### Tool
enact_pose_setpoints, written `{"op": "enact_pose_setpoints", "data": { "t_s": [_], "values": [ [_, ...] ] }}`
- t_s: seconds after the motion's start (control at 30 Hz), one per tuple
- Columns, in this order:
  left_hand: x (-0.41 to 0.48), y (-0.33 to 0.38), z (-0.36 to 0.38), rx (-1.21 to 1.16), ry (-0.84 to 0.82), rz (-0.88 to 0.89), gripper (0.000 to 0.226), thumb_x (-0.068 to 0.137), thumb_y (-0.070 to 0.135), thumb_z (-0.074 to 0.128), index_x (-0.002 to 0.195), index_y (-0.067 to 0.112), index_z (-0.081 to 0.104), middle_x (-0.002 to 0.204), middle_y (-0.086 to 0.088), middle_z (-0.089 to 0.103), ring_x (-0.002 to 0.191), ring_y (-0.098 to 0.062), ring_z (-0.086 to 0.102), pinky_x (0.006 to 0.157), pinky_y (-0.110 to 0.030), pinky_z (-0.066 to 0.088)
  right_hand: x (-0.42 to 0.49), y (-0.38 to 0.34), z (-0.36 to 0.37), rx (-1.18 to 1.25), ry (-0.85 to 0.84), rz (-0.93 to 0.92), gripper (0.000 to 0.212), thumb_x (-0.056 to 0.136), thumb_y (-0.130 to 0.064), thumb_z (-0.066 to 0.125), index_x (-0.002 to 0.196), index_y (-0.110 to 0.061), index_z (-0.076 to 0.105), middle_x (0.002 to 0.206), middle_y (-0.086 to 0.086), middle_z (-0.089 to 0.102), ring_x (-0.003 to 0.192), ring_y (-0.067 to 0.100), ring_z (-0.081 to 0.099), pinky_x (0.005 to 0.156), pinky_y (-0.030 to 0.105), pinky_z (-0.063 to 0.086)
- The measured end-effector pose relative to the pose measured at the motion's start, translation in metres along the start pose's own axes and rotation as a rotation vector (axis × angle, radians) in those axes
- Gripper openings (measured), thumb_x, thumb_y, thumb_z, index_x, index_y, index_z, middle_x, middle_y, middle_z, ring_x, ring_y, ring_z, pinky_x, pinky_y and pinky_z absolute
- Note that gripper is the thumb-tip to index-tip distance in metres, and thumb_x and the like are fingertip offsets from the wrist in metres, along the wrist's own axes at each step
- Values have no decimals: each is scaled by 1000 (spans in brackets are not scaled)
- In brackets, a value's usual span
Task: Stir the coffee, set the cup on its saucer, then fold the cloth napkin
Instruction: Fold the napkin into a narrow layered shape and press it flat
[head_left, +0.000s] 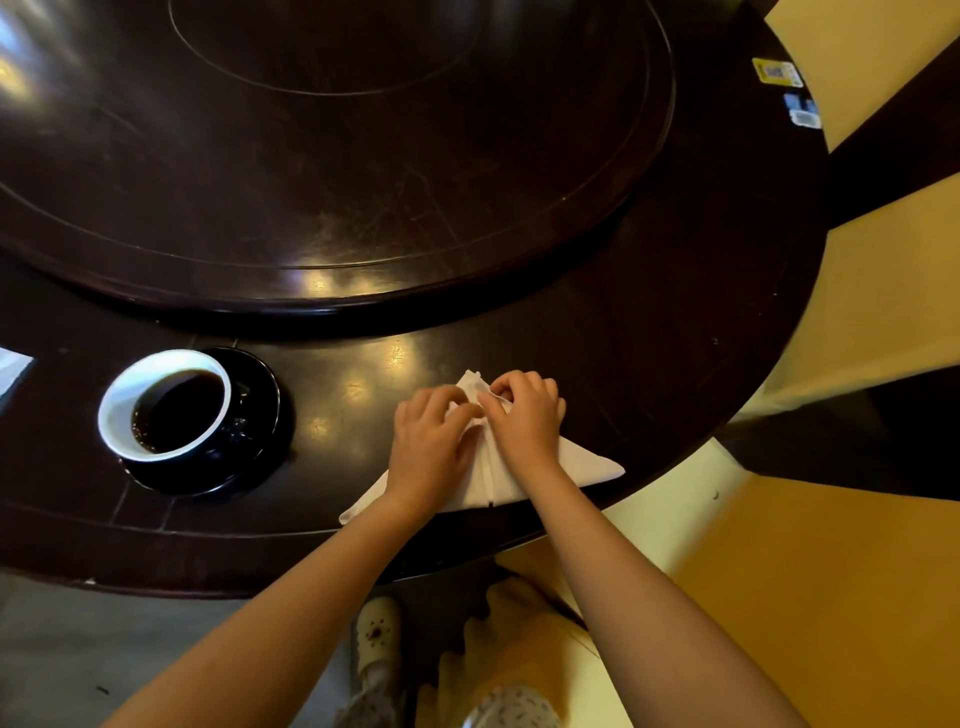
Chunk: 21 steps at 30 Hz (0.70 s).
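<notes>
A white cloth napkin (587, 465) lies folded into a triangle near the table's front edge, its tip pointing away from me. My left hand (428, 441) and my right hand (524, 418) rest on it side by side, fingers curled, pinching the cloth at the tip. To the left, a cup (117, 410) with a white inside and dark outside holds black coffee. It stands on a dark saucer (260, 384). No spoon is visible.
A large raised turntable (332, 218) fills the middle of the dark round table (649, 338). A white object (10, 371) sits at the far left edge. Stickers (776, 73) lie at the far right rim. My feet and yellow chair covers show below the table.
</notes>
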<state>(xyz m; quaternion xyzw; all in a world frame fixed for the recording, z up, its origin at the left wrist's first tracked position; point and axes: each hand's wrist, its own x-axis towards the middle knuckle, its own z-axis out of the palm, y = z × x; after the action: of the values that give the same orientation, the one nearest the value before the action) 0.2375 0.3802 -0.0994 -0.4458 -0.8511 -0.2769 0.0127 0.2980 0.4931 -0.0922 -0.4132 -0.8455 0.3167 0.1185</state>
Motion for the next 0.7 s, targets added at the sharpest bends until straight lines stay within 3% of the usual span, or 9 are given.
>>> {"op": "enact_pose_setpoints", "data": {
  "t_s": [0.17,0.3,0.43,0.57,0.7],
  "values": [
    [-7,-2,4,92,-175,129,28,86,35,45,106,25,61,112,1,60,100,-17,40,84,-32,36,11,3,-25,54,-148,14,22,89,-35,54,93,-15,62,96,3,63,100,21,49,90,37,38],
    [-3,-1,3,68,-222,117,20,85,25,59,104,18,61,120,-6,59,105,-26,53,83,-39,48,-14,25,-56,-93,49,115,25,94,-32,46,101,-13,61,107,6,63,105,24,49,86,37,38],
    [3,-3,-5,93,-278,203,31,74,15,73,104,15,65,123,-8,60,103,-30,58,79,-38,52,-56,66,-80,-249,162,350,34,91,-32,51,113,-7,56,115,16,56,105,32,49,80,41,44],
    [12,-7,-16,111,-318,341,37,65,12,80,101,15,69,112,-6,66,92,-25,62,66,-29,55,-68,84,-84,102,26,473,34,89,-33,56,110,-6,53,107,18,59,86,26,59,58,23,43],
    [18,-13,-20,114,-372,417,38,66,5,78,103,11,69,105,-6,68,89,-26,63,66,-29,55,-65,72,-86,295,-31,507,28,86,-23,63,106,-6,53,99,13,59,84,24,61,58,21,46]
  ]
}}
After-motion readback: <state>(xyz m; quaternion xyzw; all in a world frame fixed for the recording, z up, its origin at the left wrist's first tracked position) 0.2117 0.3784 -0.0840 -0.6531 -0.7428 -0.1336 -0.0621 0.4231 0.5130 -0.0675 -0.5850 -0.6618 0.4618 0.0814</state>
